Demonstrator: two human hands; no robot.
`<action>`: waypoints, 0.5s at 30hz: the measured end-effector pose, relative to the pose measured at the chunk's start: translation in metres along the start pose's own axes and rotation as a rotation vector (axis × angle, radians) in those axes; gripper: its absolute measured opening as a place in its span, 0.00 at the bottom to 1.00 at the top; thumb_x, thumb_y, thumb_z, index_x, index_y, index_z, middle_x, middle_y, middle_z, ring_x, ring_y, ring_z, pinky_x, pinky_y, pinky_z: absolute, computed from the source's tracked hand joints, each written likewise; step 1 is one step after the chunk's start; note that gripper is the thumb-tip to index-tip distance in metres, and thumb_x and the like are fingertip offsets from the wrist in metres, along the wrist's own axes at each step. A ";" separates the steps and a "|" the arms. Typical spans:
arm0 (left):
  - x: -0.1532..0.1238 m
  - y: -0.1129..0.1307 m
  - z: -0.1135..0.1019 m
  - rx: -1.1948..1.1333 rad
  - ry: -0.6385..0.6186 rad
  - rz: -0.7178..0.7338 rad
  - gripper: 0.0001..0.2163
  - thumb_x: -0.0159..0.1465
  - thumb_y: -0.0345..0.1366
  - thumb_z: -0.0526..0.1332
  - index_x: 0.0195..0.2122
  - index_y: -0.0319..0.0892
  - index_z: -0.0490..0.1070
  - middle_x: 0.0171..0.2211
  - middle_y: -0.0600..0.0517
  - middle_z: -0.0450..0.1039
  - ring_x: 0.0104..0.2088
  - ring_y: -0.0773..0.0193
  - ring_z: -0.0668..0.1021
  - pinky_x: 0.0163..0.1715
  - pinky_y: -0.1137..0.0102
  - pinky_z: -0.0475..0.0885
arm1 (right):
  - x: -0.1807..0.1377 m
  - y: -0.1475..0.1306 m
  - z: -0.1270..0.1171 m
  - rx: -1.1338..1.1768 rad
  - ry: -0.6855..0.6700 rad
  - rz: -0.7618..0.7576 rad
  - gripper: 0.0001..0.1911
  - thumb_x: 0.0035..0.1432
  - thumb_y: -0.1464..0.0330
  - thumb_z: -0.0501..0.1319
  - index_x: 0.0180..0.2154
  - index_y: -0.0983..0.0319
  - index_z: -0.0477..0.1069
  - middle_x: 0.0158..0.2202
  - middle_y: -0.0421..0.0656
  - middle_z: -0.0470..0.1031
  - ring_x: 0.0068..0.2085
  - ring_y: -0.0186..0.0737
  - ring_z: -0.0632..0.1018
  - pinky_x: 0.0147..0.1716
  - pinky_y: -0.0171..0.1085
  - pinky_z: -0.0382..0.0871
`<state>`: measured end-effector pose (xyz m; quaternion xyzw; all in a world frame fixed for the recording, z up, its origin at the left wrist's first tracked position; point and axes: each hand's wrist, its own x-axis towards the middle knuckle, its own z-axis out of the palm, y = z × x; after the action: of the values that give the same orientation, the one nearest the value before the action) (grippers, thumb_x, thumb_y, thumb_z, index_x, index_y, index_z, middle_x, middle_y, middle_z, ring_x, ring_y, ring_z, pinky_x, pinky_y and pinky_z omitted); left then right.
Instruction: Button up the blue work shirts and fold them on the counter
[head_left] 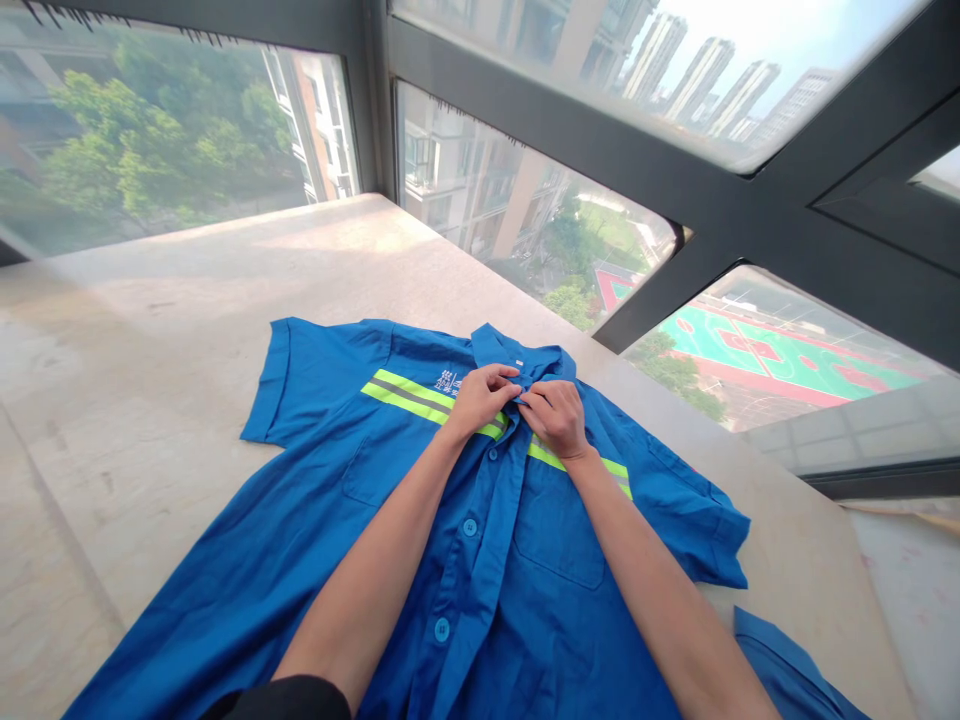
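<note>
A blue short-sleeved work shirt (pixel 300 510) lies front side up, with yellow-green and grey reflective bands across the chest and white print on one side. Its collar points away from me. Just below the collar, my left hand (pixel 484 395) pinches the edge of the front placket. My right hand (pixel 556 412) is closed on the opposite front edge, right beside it. The fingertips nearly meet, and whatever button lies between them is hidden. Farther down the placket, the blue buttons (pixel 470 527) show, and the two front edges lie loose there.
The shirt rests on a pale stone-like ledge (pixel 135 330). Dark window frames (pixel 525 100) border it at the back and right, with buildings, trees and a sports court outside. Another piece of blue cloth (pixel 787 665) lies at the lower right.
</note>
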<state>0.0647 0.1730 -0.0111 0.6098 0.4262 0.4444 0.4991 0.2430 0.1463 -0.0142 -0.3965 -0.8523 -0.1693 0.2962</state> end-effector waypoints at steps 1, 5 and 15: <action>0.000 0.001 0.000 0.026 -0.005 0.002 0.12 0.58 0.33 0.64 0.42 0.37 0.79 0.32 0.48 0.81 0.33 0.62 0.80 0.36 0.71 0.74 | 0.000 0.000 0.001 -0.006 0.008 0.007 0.08 0.64 0.68 0.58 0.36 0.59 0.76 0.35 0.47 0.76 0.39 0.44 0.74 0.41 0.44 0.65; -0.001 0.004 -0.001 0.146 -0.052 0.036 0.09 0.60 0.33 0.60 0.35 0.39 0.80 0.34 0.50 0.82 0.35 0.62 0.80 0.38 0.71 0.73 | -0.002 0.000 0.002 -0.003 0.007 0.056 0.09 0.64 0.67 0.58 0.43 0.59 0.76 0.42 0.49 0.78 0.43 0.46 0.75 0.45 0.46 0.65; 0.001 -0.012 -0.009 0.298 -0.166 0.201 0.19 0.51 0.27 0.63 0.45 0.40 0.79 0.35 0.51 0.78 0.35 0.65 0.77 0.37 0.72 0.72 | -0.004 0.003 0.002 0.045 -0.021 0.065 0.12 0.64 0.68 0.59 0.48 0.60 0.76 0.46 0.50 0.79 0.46 0.47 0.76 0.48 0.46 0.63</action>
<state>0.0549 0.1775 -0.0219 0.7509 0.3817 0.3720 0.3900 0.2459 0.1471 -0.0183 -0.4192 -0.8454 -0.1364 0.3015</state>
